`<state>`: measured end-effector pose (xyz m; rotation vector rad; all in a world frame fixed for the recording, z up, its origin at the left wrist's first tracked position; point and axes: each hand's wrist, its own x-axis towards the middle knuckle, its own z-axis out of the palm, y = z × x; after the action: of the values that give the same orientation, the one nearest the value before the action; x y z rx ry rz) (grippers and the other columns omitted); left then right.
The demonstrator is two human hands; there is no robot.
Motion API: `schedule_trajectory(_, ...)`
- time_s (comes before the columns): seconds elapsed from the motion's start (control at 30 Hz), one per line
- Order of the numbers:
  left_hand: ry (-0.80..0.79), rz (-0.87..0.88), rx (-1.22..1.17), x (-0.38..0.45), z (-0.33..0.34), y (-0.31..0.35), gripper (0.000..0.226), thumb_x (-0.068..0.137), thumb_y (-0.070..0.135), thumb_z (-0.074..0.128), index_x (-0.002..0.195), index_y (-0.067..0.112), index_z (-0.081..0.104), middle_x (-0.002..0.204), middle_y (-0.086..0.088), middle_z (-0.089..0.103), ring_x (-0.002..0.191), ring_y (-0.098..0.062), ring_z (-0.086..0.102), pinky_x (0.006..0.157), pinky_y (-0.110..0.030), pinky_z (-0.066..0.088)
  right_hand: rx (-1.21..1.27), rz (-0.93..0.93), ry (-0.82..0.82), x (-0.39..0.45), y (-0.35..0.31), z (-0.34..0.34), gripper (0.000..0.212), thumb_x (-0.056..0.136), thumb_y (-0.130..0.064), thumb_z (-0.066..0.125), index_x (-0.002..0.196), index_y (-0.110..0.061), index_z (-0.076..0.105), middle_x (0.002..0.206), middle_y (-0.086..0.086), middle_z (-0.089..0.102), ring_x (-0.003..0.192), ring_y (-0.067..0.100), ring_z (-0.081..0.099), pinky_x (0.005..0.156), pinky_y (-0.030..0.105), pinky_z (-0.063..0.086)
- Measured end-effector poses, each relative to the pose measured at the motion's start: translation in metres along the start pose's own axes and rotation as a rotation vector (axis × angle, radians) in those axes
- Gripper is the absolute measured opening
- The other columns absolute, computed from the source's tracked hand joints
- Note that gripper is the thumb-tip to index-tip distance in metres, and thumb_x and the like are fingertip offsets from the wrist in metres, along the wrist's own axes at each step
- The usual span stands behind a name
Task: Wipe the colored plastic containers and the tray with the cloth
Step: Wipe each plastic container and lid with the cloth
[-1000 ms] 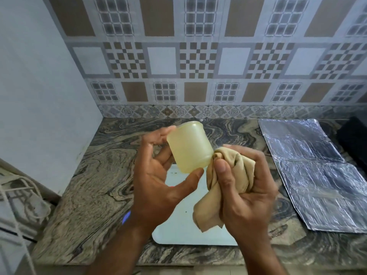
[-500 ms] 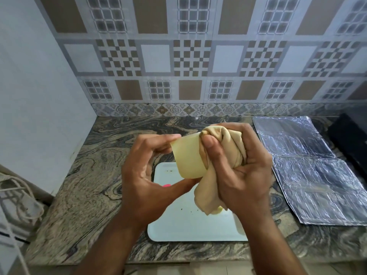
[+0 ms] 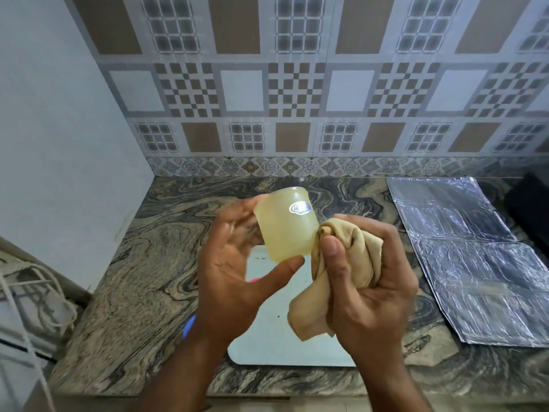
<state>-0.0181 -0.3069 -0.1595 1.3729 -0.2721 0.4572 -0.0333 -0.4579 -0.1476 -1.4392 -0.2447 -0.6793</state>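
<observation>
Marbled stone counter point(image 3: 142, 263) | patterned wall tiles point(image 3: 297, 90) far | foil sheets point(image 3: 475, 263) right | white tray point(image 3: 267, 337) near | left hand point(image 3: 234, 278) grips yellow container point(image 3: 285, 227) | right hand point(image 3: 374, 286) clutches beige cloth point(image 3: 350, 263)

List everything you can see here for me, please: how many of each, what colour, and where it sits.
container: one, pale yellow with a small sticker, held above the tray
cloth: one, beige, bunched beside the container
tray: one, white, on the counter beneath the hands
counter: one, swirled brown and black stone
foil sheets: silver, flat on the counter at right
tiled wall: brown, grey and white pattern, behind
hands: left hand holds the container; right hand grips the cloth
</observation>
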Motion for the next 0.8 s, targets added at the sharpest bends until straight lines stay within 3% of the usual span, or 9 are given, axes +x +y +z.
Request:
schedule_trajectory(0.07, -0.020, 0.046, 0.154, 0.004, -0.009, -0.002, 0.073, 0.068, 0.014, 0.095, 0.131, 0.027, 0.059, 0.136, -0.016, 0.063, 0.129, -0.037, 0.062, 0.104, -0.056, 0.054, -0.051, -0.022, -0.020, 0.005, 0.002, -0.006, 0.015, 0.096, -0.020, 0.074, 0.109, -0.015, 0.067, 0.097, -0.010, 0.076, 0.082, 0.008, 0.074, 0.073, 0.021, 0.058)
schedule_trajectory(0.17, -0.076, 0.111, 0.316, 0.005, -0.012, -0.002, 0.074, 0.064, 0.021, 0.099, 0.126, 0.037, 0.062, 0.127, -0.008, 0.067, 0.122, -0.035, 0.066, 0.104, -0.053, 0.053, -0.130, -0.077, -0.060, 0.011, 0.001, -0.012, 0.016, 0.097, -0.026, 0.078, 0.110, -0.024, 0.067, 0.100, 0.000, 0.075, 0.084, 0.017, 0.074, 0.073, 0.028, 0.058)
schedule_trajectory(0.3, -0.094, 0.125, 0.205, 0.003, -0.009, 0.001, 0.071, 0.064, 0.017, 0.096, 0.125, 0.026, 0.062, 0.124, -0.011, 0.068, 0.120, -0.031, 0.067, 0.102, -0.038, 0.053, -0.159, -0.057, -0.120, 0.025, -0.006, -0.007, 0.017, 0.096, -0.027, 0.078, 0.105, -0.014, 0.071, 0.096, 0.000, 0.075, 0.085, 0.017, 0.074, 0.074, 0.026, 0.057)
schedule_trajectory(0.4, -0.087, 0.074, 0.149, 0.003, -0.014, -0.003, 0.072, 0.063, 0.012, 0.095, 0.125, 0.015, 0.058, 0.126, -0.013, 0.069, 0.121, -0.030, 0.068, 0.102, -0.038, 0.054, -0.064, 0.072, -0.128, 0.033, -0.004, 0.000, 0.016, 0.095, -0.024, 0.078, 0.099, -0.010, 0.072, 0.085, -0.002, 0.075, 0.076, 0.006, 0.071, 0.070, 0.020, 0.055)
schedule_trajectory(0.57, 0.027, -0.101, -0.033, -0.005, -0.015, -0.009, 0.069, 0.062, 0.011, 0.088, 0.120, 0.015, 0.052, 0.118, 0.004, 0.073, 0.110, -0.016, 0.070, 0.091, -0.033, 0.059, 0.058, 0.162, -0.021, 0.030, 0.006, -0.002, 0.011, 0.096, -0.025, 0.076, 0.097, -0.016, 0.070, 0.077, -0.010, 0.071, 0.067, 0.002, 0.064, 0.064, 0.017, 0.053)
schedule_trajectory(0.7, 0.041, -0.214, -0.145, -0.007, -0.011, -0.009, 0.073, 0.067, 0.009, 0.085, 0.131, 0.018, 0.051, 0.133, -0.009, 0.070, 0.122, -0.028, 0.068, 0.097, -0.041, 0.059, 0.087, 0.075, -0.102, 0.008, -0.004, 0.002, 0.019, 0.093, -0.024, 0.071, 0.104, -0.009, 0.067, 0.088, -0.016, 0.075, 0.073, -0.004, 0.070, 0.068, 0.011, 0.054)
schedule_trajectory(0.8, -0.046, -0.297, -0.158, -0.007, -0.013, -0.004, 0.081, 0.071, 0.010, 0.083, 0.143, 0.021, 0.047, 0.140, -0.017, 0.065, 0.120, -0.035, 0.068, 0.096, -0.047, 0.057, 0.014, 0.034, -0.157, 0.002, -0.001, 0.004, 0.016, 0.093, -0.024, 0.073, 0.106, -0.017, 0.068, 0.094, -0.013, 0.076, 0.076, 0.000, 0.072, 0.069, 0.013, 0.055)
